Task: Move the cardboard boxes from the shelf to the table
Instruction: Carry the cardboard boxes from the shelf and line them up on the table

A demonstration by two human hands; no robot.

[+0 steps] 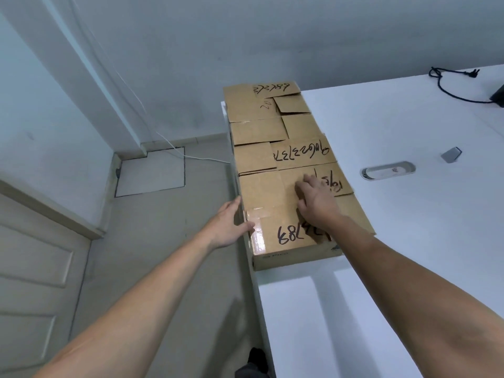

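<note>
Bare forearms, no sleeves, no watch or rings on left hand (227, 225) or right hand (316, 203). Dark shoe (256, 356) and dark trouser leg (249, 371) down below.

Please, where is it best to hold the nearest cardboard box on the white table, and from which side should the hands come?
Probably by its two long side faces, the hands coming from left and right. The nearest cardboard box is flat and wide, and its far end butts against the next box. The left hand already rests on the left face; the right hand lies flat on top.
</note>
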